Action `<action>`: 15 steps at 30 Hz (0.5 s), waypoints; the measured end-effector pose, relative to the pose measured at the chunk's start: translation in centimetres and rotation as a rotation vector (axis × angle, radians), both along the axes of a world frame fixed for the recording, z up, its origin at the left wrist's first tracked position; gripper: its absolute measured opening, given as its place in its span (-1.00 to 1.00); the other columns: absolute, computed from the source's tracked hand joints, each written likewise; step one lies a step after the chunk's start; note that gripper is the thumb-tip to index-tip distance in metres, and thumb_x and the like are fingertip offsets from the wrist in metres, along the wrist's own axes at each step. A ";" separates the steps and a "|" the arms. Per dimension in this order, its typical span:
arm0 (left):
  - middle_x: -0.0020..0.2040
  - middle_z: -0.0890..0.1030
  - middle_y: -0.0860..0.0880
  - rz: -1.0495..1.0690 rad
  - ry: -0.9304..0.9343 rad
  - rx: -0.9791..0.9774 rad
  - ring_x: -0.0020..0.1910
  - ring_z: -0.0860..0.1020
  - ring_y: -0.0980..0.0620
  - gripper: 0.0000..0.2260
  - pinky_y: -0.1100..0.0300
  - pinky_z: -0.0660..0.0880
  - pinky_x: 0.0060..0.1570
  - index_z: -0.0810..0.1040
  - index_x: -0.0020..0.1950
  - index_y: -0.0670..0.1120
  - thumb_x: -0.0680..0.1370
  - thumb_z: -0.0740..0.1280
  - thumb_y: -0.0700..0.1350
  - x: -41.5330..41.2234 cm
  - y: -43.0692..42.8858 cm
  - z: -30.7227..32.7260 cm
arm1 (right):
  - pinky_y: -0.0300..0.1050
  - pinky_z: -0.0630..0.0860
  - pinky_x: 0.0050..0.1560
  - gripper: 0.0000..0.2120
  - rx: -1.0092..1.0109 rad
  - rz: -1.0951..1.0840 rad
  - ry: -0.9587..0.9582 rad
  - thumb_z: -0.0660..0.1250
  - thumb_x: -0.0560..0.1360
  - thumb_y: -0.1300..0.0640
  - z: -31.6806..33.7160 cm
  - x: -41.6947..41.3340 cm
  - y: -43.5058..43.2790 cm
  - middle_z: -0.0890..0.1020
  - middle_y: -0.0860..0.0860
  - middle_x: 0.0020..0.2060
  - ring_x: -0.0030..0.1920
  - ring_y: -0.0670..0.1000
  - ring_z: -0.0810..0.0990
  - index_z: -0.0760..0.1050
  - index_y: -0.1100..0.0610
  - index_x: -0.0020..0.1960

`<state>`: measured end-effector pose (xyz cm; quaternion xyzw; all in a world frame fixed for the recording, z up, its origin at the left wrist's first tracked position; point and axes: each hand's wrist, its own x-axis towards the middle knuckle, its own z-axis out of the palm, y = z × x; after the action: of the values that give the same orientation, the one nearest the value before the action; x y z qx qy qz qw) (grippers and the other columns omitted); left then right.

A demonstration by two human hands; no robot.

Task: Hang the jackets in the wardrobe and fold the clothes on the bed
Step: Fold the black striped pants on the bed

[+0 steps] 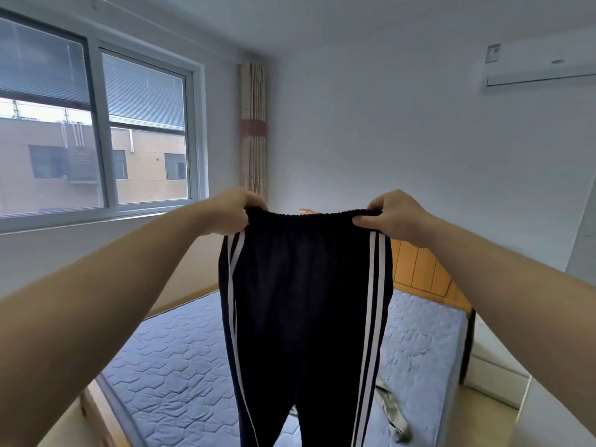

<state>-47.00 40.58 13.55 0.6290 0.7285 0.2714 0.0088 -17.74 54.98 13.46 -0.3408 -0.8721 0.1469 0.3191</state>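
Dark track trousers [303, 304] with white side stripes hang upright in front of me, held up by the waistband above the bed [167, 366]. My left hand [230, 211] grips the waistband's left end. My right hand [392, 216] grips its right end. Both legs dangle down past the bottom of the view. A greyish garment [392, 411] lies on the mattress, partly hidden behind the right trouser leg.
The bed has a bare blue quilted mattress and a wooden headboard [422, 269] against the far wall. A window [96, 130] fills the left wall, with a gathered curtain [253, 130] in the corner. An air conditioner [541, 64] hangs high right. White furniture [496, 372] stands beside the bed.
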 end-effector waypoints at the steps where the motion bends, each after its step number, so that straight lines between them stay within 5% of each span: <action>1: 0.05 0.65 0.03 -0.013 -0.056 -0.040 0.08 0.59 -0.02 -0.62 0.25 0.52 -0.12 0.63 0.04 0.10 0.51 0.37 -0.40 0.2 -0.4 0.0 | -0.21 0.38 -0.25 -0.80 0.003 0.009 0.005 0.46 0.54 0.01 0.2 0.0 -0.1 0.61 0.03 -0.23 -0.18 -0.01 0.56 0.62 0.14 -0.12; 5: 0.05 0.68 -0.11 -0.043 -0.299 -0.200 0.00 0.69 -0.08 -0.77 0.17 0.64 -0.12 0.61 0.08 -0.07 0.49 0.53 -0.25 1.5 -1.4 -0.6 | -0.18 0.46 -0.18 -0.82 0.015 0.038 0.050 0.45 0.54 0.04 0.5 0.0 -0.6 0.65 0.08 -0.16 -0.10 0.05 0.61 0.64 0.17 -0.03; 11: 0.02 0.63 -0.13 0.055 -0.058 -0.102 -0.02 0.64 -0.14 -0.80 -0.10 0.67 0.02 0.51 -0.05 -0.10 0.48 0.52 -0.21 2.0 -0.8 -1.5 | -0.13 0.50 -0.11 -0.86 0.008 0.066 0.038 0.46 0.54 0.06 1.1 1.0 -1.3 0.65 0.07 -0.13 -0.06 0.07 0.63 0.62 0.14 -0.03; 15: 0.07 0.65 -0.21 -0.096 -0.330 -0.087 0.03 0.64 -0.23 -0.80 -0.21 0.58 0.14 0.53 0.04 -0.12 0.53 0.42 -0.37 0.7 -1.3 -0.7 | -0.17 0.46 -0.10 -0.86 -0.009 0.113 0.023 0.47 0.53 0.09 1.5 2.8 -1.9 0.66 0.05 -0.12 -0.06 0.04 0.62 0.62 0.14 0.01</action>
<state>-46.29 39.32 12.90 0.6089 0.6974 0.3384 0.1686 -14.96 53.05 14.96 -0.2906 -0.8856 0.1723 0.3186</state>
